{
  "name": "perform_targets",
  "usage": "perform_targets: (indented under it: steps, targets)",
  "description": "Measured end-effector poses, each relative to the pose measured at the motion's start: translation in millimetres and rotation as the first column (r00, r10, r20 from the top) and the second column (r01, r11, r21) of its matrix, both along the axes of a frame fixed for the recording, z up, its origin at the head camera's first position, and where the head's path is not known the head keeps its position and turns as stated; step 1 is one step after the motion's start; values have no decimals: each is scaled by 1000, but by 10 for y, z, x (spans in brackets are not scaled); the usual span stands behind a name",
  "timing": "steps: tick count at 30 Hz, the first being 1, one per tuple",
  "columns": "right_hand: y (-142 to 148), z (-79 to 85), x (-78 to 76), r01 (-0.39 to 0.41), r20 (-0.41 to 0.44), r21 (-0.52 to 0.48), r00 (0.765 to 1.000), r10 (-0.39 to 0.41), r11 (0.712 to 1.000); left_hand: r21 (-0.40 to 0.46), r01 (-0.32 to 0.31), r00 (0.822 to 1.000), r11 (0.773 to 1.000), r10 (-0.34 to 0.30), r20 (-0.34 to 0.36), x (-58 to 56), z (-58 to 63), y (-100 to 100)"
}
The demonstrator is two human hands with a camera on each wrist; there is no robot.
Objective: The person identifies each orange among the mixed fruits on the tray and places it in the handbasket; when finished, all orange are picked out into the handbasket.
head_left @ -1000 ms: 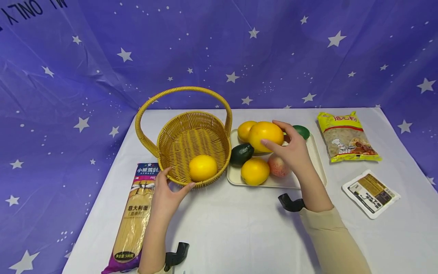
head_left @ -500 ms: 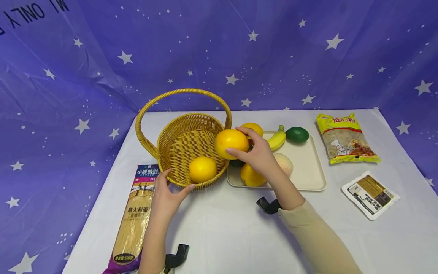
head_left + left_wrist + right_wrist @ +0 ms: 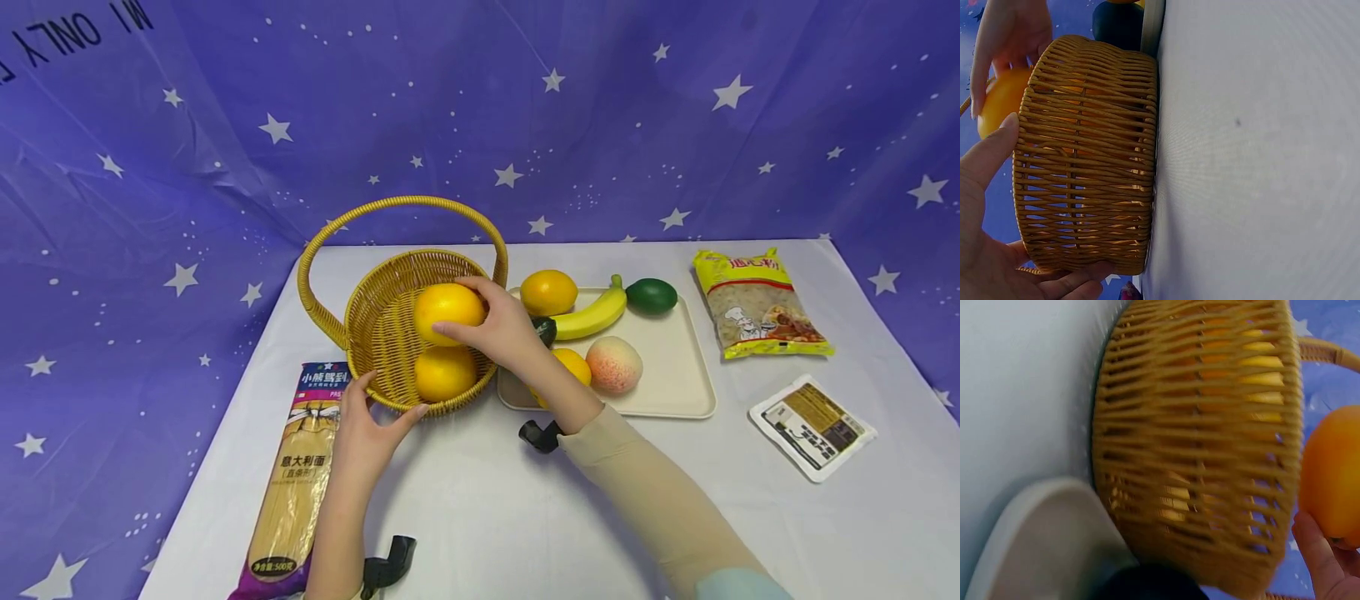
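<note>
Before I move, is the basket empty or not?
Not empty: the head view shows one yellow fruit inside the basket, on its near side. The right grip holds a second yellow fruit above it.

Your left hand [image 3: 988, 262] holds the basket [image 3: 1085, 156], thumb at its rim, fingers against its woven side. At the rim, your right hand [image 3: 1017, 28] grips an orange fruit [image 3: 1002, 103]. On the table [image 3: 1254, 169], a dark fruit [image 3: 1117, 26] shows beside the tray [image 3: 1152, 28].

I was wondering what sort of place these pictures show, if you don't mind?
Probably a staged recording set: a star-patterned purple backdrop rises behind a white table holding a wicker basket, and black wrist-worn devices are visible.
</note>
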State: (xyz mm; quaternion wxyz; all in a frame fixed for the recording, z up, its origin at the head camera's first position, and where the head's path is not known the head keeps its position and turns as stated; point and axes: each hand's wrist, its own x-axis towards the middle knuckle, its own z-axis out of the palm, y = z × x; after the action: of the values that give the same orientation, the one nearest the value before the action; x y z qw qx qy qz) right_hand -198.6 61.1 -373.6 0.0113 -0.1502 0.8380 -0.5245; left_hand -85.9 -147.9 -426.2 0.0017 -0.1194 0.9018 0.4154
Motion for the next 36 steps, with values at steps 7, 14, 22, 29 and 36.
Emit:
perform_targets:
  steps: [7, 14, 22, 29, 36]
  targets:
    - [-220, -121, -118, -3, -62, 81, 998, 8, 997, -1, 7, 1000, 1000, -7, 2, -11, 4, 7]
    - [-362, -243, -172, 14, -16, 90, 1000, -12, 996, 0, 4, 1000, 1000, -4, 0, 4, -1, 0]
    - [-444, -333, -263, 57, 20, 171, 998, -62, 984, 3, 4, 1000, 1000, -3, -7, 13, 0, 3]
    - [-483, -371, -305, 18, 96, 270, 994, -45, 963, -2, 2, 1000, 1000, -2, -16, 14, -4, 9]
    - [-471, -377, -287, -32, 87, 334, 996, 3, 942, -5, 3, 1000, 1000, -3, -26, 23, -14, 7]
